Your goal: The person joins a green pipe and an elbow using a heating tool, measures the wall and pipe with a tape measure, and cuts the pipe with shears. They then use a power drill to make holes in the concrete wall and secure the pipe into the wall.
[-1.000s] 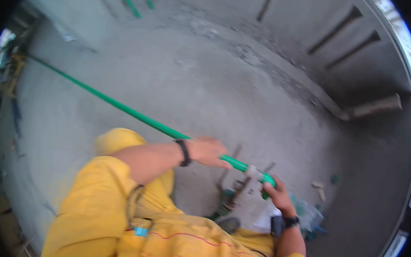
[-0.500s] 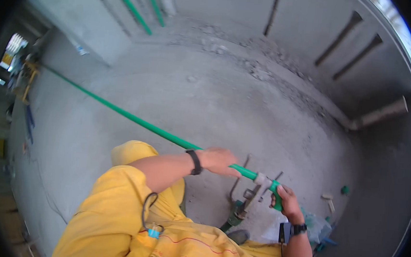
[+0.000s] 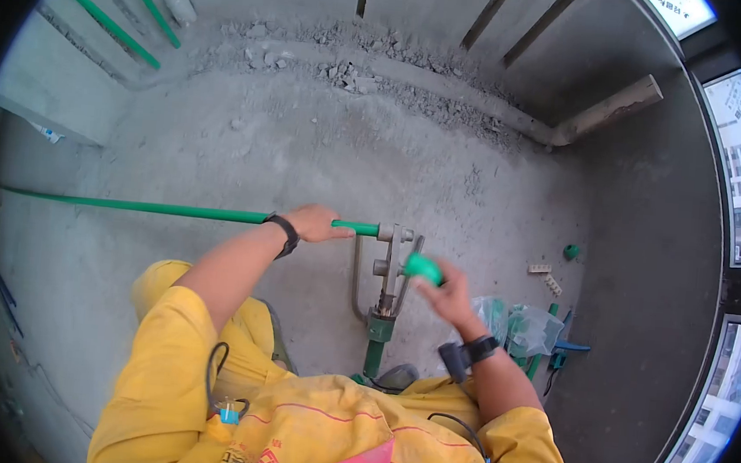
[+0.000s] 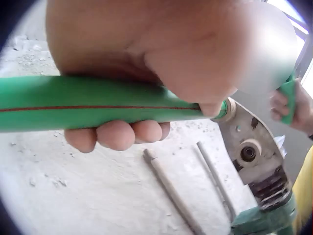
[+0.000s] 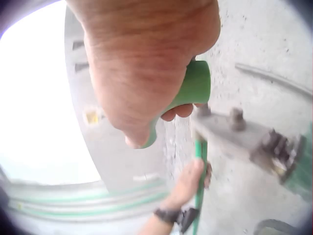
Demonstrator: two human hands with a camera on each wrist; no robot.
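Pointing right, level across centre left, a green plastic pipe (image 3: 172, 210) is gripped by the left hand (image 3: 314, 224), a fitting (image 3: 422, 269) by the right hand (image 3: 451, 297).

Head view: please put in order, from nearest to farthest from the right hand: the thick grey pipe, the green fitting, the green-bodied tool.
1. Green fitting: in the right hand.
2. Green-bodied tool: close, on its left.
3. Thick grey pipe: far ahead, right side.

Dusty grey floor (image 3: 246, 156); rubble (image 3: 348, 75) at 12 o'clock. Grey wall (image 3: 642, 209) 3 o'clock, daylit windows (image 3: 737, 160) 2–4.
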